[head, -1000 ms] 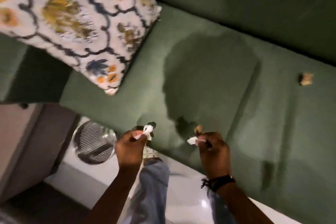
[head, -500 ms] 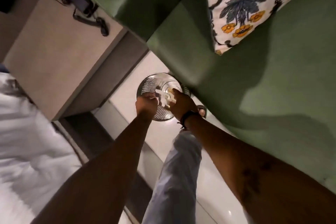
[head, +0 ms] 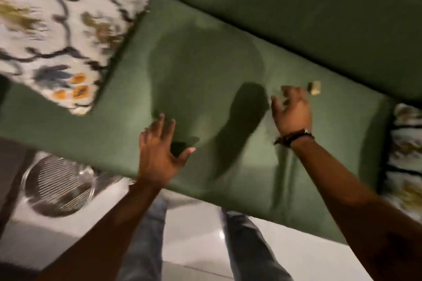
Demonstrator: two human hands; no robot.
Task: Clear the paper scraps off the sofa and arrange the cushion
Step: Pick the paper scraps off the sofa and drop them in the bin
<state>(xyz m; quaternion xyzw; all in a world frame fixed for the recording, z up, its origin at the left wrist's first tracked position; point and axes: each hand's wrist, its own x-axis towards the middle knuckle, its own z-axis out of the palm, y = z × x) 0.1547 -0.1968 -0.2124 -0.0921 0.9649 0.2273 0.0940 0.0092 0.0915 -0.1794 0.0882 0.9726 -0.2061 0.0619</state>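
Observation:
A small tan paper scrap lies on the green sofa seat near the backrest. My right hand, with a dark band at the wrist, hovers just left of the scrap with fingers spread and nothing in it. Over the seat's front edge my left hand is also spread and empty. A white cushion with a blue and yellow flower pattern lies at the seat's left end. The frame is blurred by motion.
A round metal mesh bin stands on the pale floor below the sofa's left end. A second patterned cushion shows at the right edge. My legs in jeans stand in front of the sofa.
Both hands held white scraps, carried them over the mesh bin, and now are back above the seat, empty. The right hand has come close to the tan scrap.

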